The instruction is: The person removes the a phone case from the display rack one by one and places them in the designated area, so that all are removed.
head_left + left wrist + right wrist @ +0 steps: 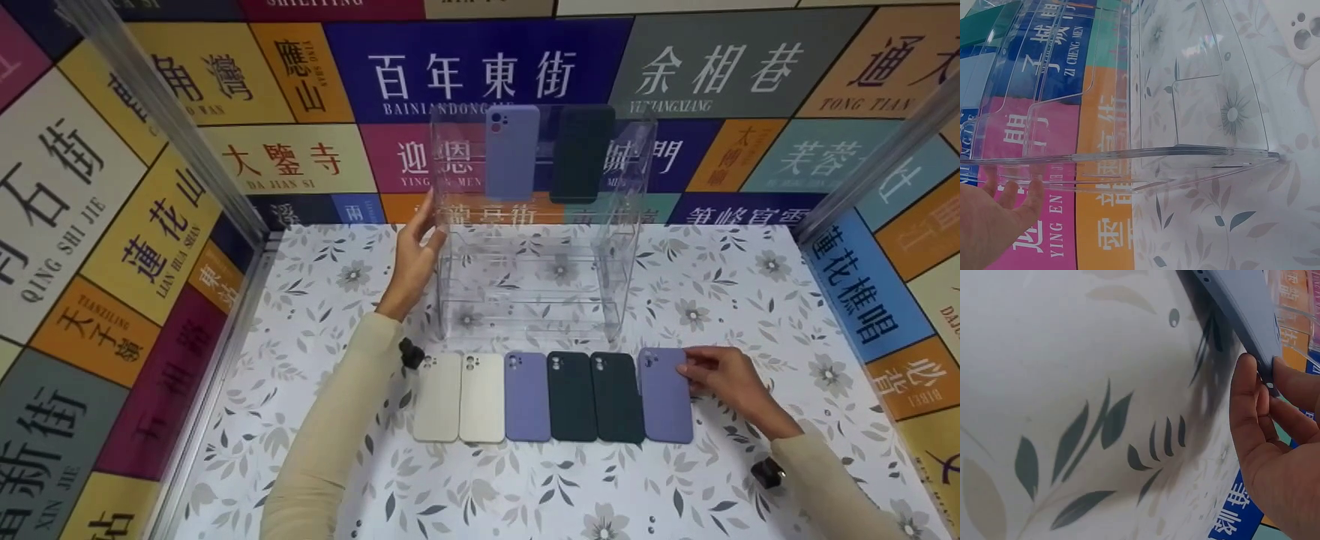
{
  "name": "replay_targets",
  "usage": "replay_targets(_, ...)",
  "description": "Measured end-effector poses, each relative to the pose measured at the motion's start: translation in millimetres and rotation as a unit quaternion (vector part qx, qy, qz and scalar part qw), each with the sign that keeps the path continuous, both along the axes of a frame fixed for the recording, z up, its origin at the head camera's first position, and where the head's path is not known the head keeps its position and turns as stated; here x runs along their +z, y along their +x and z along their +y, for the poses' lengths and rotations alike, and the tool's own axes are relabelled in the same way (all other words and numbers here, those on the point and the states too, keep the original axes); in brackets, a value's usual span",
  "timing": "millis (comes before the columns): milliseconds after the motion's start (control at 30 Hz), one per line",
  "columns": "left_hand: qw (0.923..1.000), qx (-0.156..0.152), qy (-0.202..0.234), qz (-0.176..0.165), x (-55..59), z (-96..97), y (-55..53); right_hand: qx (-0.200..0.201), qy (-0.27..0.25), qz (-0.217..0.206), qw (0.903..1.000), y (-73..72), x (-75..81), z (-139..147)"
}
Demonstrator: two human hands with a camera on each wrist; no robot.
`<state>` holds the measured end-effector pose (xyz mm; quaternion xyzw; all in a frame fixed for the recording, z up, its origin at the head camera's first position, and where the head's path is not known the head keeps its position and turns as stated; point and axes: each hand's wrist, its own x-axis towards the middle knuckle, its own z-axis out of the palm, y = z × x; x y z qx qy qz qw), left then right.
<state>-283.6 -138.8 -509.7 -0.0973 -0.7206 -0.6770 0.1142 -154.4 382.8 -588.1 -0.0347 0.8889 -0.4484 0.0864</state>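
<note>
My right hand (724,379) pinches a purple phone case (666,397) by its upper right edge. In the right wrist view, that case (1249,315) is tilted up off the patterned surface, with thumb and fingers on opposite faces. My left hand (416,255) touches the left side of a clear stepped display stand (442,300). Its fingertips rest against the outside of the side panel in the left wrist view. High on the stand are a purple case (512,154) and a dark green case (583,154), side by side.
In front of the stand lies a row of cases: two cream ones (437,397), a purple one (528,397) and two dark green ones (573,397). Walls with colourful lettered panels (480,64) enclose the flower-patterned table (345,262) at back and sides.
</note>
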Motion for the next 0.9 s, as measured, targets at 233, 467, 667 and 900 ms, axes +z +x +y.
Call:
replay_targets(233,1.0,0.0,0.001,-0.003,0.2,0.4,0.5,-0.003,-0.012,-0.023,0.9997,2.6,-8.6,-5)
replay_targets(467,0.9999,-0.002,0.009,0.004,-1.4,0.4,-0.7,-0.015,-0.005,-0.008,0.9998,1.6,-13.6,-7)
replay_targets(667,0.9999,0.001,0.01,-0.006,-1.4,0.4,-0.3,-0.017,0.024,0.005,0.9996,1.9,-14.2,-6)
replay_targets(900,0.9999,0.005,0.005,-0.012,0.4,0.9,0.1,-0.022,0.04,0.014,0.9989,0.9,-1.1,-2)
